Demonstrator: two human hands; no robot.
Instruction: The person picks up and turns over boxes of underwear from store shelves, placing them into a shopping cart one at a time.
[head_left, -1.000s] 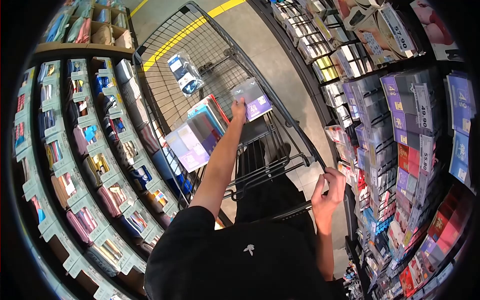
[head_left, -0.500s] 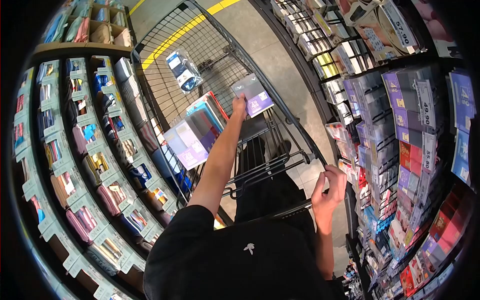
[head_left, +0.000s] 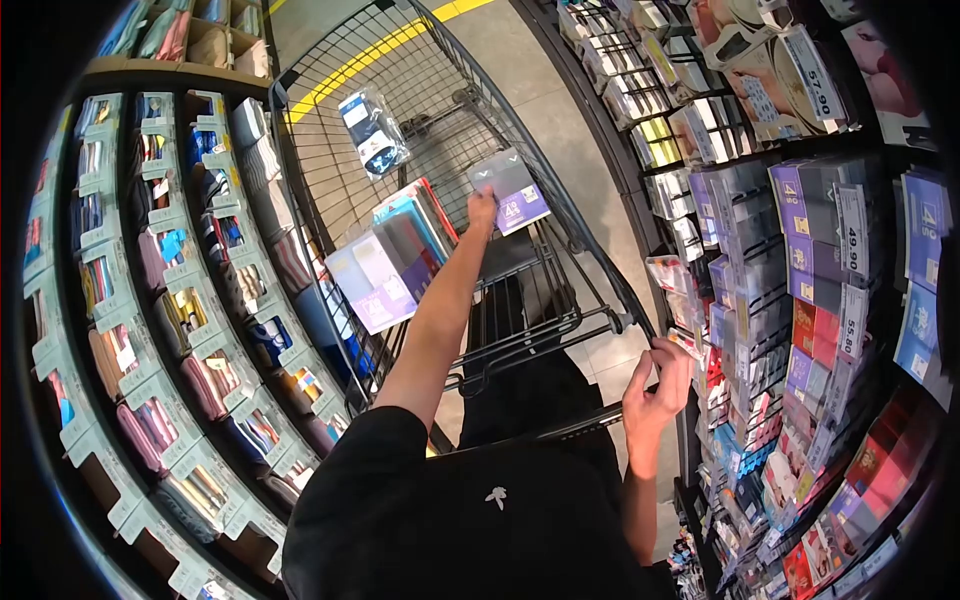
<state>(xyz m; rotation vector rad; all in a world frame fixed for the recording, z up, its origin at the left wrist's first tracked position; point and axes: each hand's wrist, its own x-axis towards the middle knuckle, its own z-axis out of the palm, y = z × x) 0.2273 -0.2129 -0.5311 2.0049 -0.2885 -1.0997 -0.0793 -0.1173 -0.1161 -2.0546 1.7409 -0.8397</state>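
My left hand [head_left: 481, 210] reaches into the shopping cart [head_left: 508, 112] and is closed on the lower left edge of a flat grey-and-purple package [head_left: 516, 190]. Left of that hand, several flat packages [head_left: 385, 285] stand leaning in a row, with grey, purple, blue and red parts. A clear-wrapped dark blue and white pack [head_left: 372, 135] lies farther forward on the cart's wire floor. My right hand [head_left: 656, 392] is beside the cart's right rear corner, near the handle [head_left: 580, 425]. Its fingers are loosely bent, with the thumb apart, and nothing shows in them.
A shelf [head_left: 150, 310] with several columns of folded textiles in pale green packs runs along the left. On the right, a rack [head_left: 800, 260] holds hanging packages and price tags close to my right hand. A yellow line [head_left: 462, 8] crosses the grey floor ahead.
The view has shifted slightly against the shelves. My left hand stays on the grey-and-purple package at nearly the same spot. The right hand is little changed beside the cart's corner.
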